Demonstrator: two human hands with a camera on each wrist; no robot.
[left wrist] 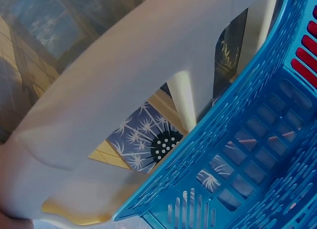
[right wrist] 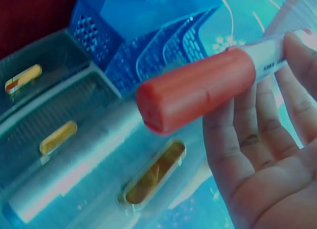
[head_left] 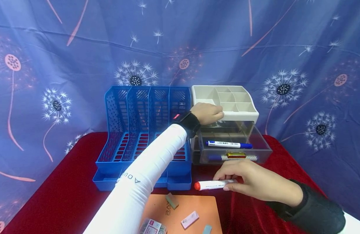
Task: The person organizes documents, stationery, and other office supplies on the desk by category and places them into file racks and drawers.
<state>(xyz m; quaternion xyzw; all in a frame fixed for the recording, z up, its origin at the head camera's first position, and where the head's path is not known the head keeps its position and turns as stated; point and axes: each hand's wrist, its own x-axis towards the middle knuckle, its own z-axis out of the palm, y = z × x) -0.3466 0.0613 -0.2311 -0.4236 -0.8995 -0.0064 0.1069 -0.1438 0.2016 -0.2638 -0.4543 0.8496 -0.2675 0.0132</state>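
Note:
My right hand [head_left: 250,178] pinches a white marker with a red cap [head_left: 210,185] between thumb and fingers, in front of the organizer's drawers. In the right wrist view the red cap [right wrist: 193,93] points left, away from the palm. On the front rim of a white desk organizer [head_left: 241,116], my left hand [head_left: 207,113] bends its fingers over the edge. Under that rim a clear drawer [head_left: 263,149] with a gold handle [head_left: 236,155] is pulled out. A blue-capped marker [head_left: 229,144] lies across the drawer; another blue and white shape shows behind its front.
Left of the organizer stands a blue mesh file rack [head_left: 121,165]. On the red cloth [head_left: 60,182] is an orange mat [head_left: 206,203] with a green eraser [head_left: 172,201], a pink eraser [head_left: 190,220], a bluish block [head_left: 207,229] and a clear box [head_left: 153,226]. Patterned curtain [head_left: 226,39] hangs behind.

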